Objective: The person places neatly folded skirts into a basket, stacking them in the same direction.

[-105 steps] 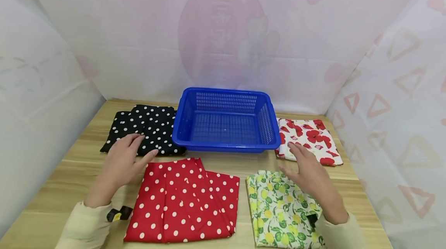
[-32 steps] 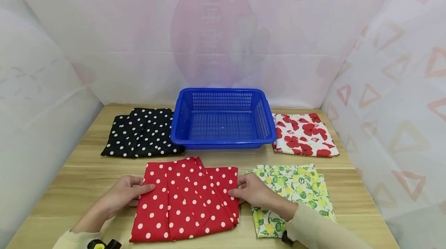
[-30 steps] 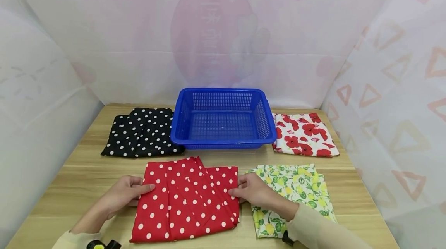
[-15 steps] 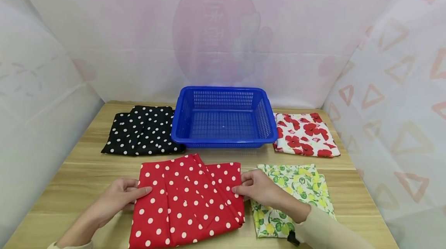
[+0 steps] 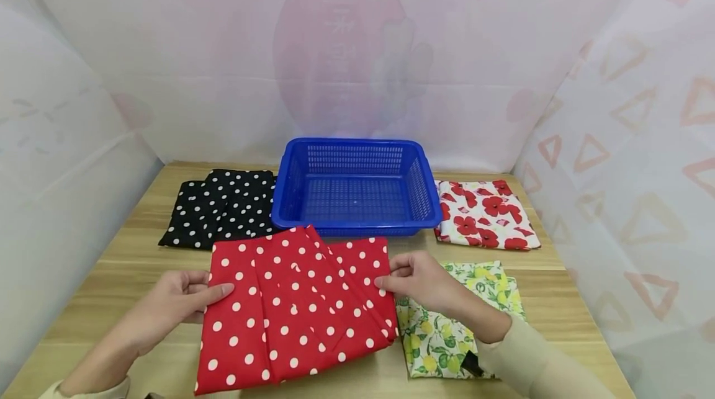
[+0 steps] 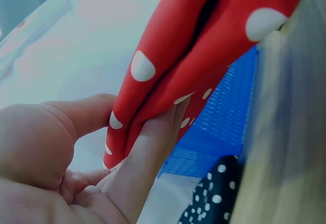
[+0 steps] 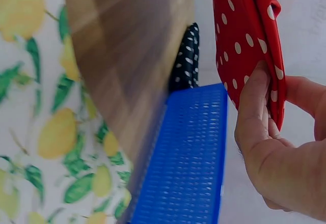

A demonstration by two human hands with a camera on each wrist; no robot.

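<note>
A folded red cloth with white dots (image 5: 301,306) is held up off the table between both hands. At its left edge my left hand (image 5: 167,303) pinches it, thumb on top and fingers beneath. My right hand (image 5: 427,281) grips the opposite edge the same way. Both wrist views show the layered red fabric between thumb and fingers, clear of the wooden surface. Its far edge overlaps the front of the blue plastic basket (image 5: 357,225) in the head view. Under my right forearm lies a folded lemon-print cloth (image 5: 441,337), partly covered by the arm.
A folded black cloth with white dots (image 5: 223,210) lies left of the basket. To the basket's right is a folded white cloth with red flowers (image 5: 486,216). Fabric walls (image 5: 357,45) enclose the wooden table (image 5: 112,275) at the back and sides.
Both hands came down to the red dotted cloth's side edges and took hold. They have since raised it off the table, and its far edge now reaches the basket's front in view.
</note>
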